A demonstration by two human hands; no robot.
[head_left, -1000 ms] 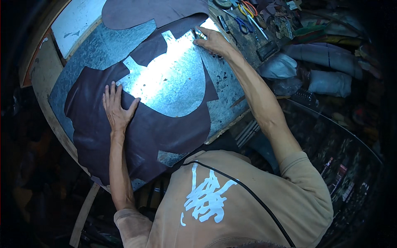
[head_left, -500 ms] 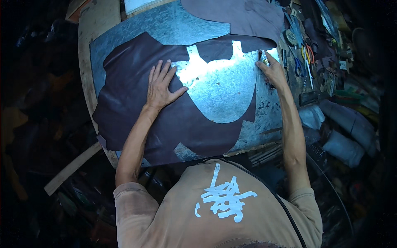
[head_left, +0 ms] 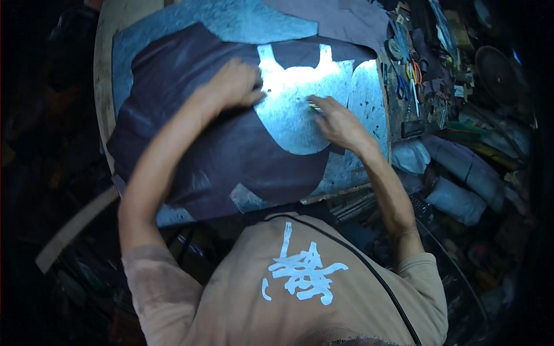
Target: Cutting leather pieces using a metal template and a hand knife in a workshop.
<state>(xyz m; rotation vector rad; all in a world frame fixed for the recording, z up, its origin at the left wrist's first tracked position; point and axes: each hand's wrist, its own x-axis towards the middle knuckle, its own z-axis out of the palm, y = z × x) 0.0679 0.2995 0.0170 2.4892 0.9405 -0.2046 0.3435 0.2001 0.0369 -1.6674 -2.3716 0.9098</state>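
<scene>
A pale, mottled bib-shaped template (head_left: 300,127) with two upright tabs lies over a large dark brown sheet of leather (head_left: 196,150). My left hand (head_left: 234,83) is at the template's left edge, its fingers bent inward and blurred; whether they grip anything cannot be made out. Over the right half of the template, my right hand (head_left: 340,122) is closed round a small slim tool (head_left: 314,106) with a yellowish, shiny shaft. The tool's tip is blurred, so its exact kind is not visible.
Under the leather is a worn grey-blue board (head_left: 277,26). Another greyish leather piece (head_left: 334,17) lies at the far edge. Scissors (head_left: 402,87), more tools and scraps crowd the right side, with wrapped rolls (head_left: 456,199) nearer me. A wooden strip (head_left: 75,230) juts out at lower left.
My left hand has lifted from lying flat with spread fingers and its fingers have bent. My right hand has moved left from the template's upper right corner, carrying the tool. The view has shifted slightly.
</scene>
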